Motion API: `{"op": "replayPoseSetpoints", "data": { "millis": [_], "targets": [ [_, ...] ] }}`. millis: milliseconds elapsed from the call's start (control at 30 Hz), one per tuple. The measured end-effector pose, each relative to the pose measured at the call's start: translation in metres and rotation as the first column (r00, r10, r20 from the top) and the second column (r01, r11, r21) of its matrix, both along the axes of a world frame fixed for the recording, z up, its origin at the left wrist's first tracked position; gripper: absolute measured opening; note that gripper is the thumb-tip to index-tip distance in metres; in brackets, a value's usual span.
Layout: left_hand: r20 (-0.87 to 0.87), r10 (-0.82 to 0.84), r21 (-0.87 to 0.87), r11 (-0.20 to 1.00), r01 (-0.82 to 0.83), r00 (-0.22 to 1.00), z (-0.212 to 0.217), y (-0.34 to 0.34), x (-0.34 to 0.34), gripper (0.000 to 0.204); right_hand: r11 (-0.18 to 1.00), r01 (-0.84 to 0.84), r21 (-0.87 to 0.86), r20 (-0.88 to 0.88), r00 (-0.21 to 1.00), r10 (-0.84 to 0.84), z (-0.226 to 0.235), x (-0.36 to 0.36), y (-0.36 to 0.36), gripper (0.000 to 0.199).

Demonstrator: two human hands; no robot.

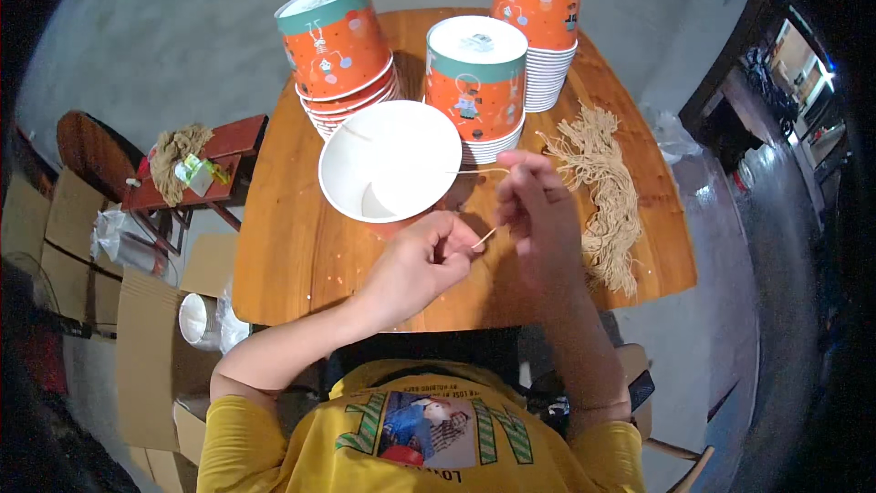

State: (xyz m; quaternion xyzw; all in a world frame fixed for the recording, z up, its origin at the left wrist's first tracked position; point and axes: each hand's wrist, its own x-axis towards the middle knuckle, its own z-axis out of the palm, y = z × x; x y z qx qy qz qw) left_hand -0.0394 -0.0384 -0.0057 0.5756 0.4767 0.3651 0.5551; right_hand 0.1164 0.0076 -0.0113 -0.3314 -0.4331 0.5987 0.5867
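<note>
A white-lined paper bucket [392,155] lies tilted on the wooden table with its mouth facing me. A thin tan string [481,171] runs from the bucket's right side to my right hand [538,205], whose fingers are curled around it. My left hand [429,251], just below the bucket's rim, is closed in a pinch on a length of the same string near its end. That short piece spans the gap between both hands. Another bit of string shows inside the bucket's upper left wall. A bundle of loose tan strings [602,196] lies right of my right hand.
Three stacks of upside-down orange and green paper buckets stand behind: left stack [333,46], middle stack [476,82], right stack [538,14]. The round-cornered wooden table [283,246] carries them. Off to the left, a red bench [233,146] holds more string. Cardboard [146,347] lies below it.
</note>
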Motion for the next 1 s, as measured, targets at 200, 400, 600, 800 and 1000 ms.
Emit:
{"op": "replayPoseSetpoints", "data": {
  "millis": [200,400,600,800,1000],
  "targets": [
    [-0.381,-0.021,0.181,0.979,0.097,0.924,0.002,-0.001,-0.009,0.011,0.991,0.019,-0.134,-0.025,0.999,-0.023,-0.026,0.021,0.013,0.015],
    [-0.476,-0.025,0.085,0.994,0.074,0.879,0.003,-0.009,-0.024,0.012,0.985,0.049,-0.163,0.085,0.996,-0.036,-0.034,0.032,0.015,0.012],
    [-0.655,0.219,0.57,0.772,0.281,0.724,0.002,-0.011,-0.026,0.014,0.79,0.067,0.609,0.663,0.503,-0.554,-0.034,0.018,-0.002,0.019],
    [-0.728,0.335,0.653,0.603,0.458,0.598,0.007,0.0,-0.016,0.024,0.981,-0.188,-0.051,0.364,0.911,0.194,-0.044,-0.007,-0.026,0.018],
    [-0.667,0.446,0.731,0.548,0.407,0.597,0.006,0.007,-0.026,0.022,0.978,-0.043,0.202,0.528,0.846,-0.072,-0.048,-0.009,-0.022,0.006]
  ]
}}
